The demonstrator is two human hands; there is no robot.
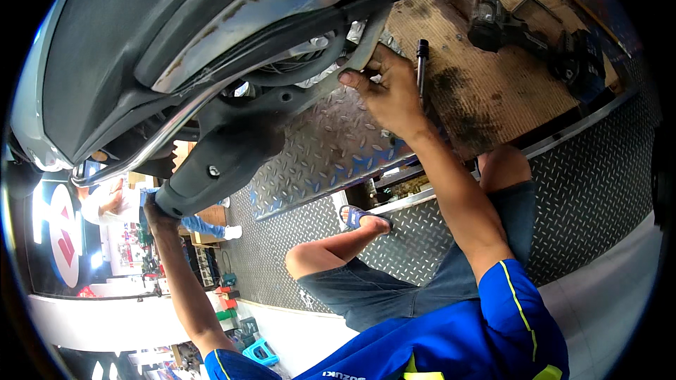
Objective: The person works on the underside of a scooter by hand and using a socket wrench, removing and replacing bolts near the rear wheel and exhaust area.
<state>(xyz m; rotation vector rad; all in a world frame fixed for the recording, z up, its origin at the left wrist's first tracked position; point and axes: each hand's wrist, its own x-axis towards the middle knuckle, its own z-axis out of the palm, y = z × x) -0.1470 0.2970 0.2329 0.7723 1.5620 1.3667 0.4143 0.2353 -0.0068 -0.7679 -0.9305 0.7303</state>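
A long dark grey plastic part runs diagonally beneath the body of a dark motor scooter, beside a curved chrome tube. My left hand is closed round the part's lower left end, its fingers partly hidden behind it. My right hand has its fingers curled on the narrower upper right end, with the thumb against it. A black socket extension lies just right of my right hand on stained ribbed board.
A black cordless impact wrench and metal rods lie on the board. A diamond-plate platform sits under the scooter, above checkered flooring. Another person's jeaned leg shows at left, near tools and a blue case. My legs are bent below.
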